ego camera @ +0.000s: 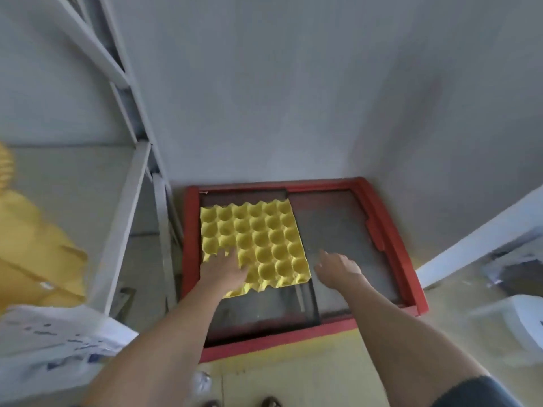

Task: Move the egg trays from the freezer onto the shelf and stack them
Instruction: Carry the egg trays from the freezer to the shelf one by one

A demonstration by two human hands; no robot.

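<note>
A yellow egg tray (pixel 258 239) lies on the left glass lid of the red-framed chest freezer (pixel 388 230). My left hand (pixel 224 268) rests flat on the tray's near left corner, fingers spread, not gripping. My right hand (pixel 338 267) hovers over the right glass lid, just right of the tray, fingers loosely apart and holding nothing. At the left edge of the view, more yellow egg trays (pixel 32 254) sit on the white metal shelf (pixel 123 230); they are blurred.
The shelf's white uprights stand left of the freezer, against the grey wall. A white plastic bag with blue print (pixel 55 345) lies at lower left. A white ledge and a white stool-like object (pixel 526 321) are at the right. The floor is yellow.
</note>
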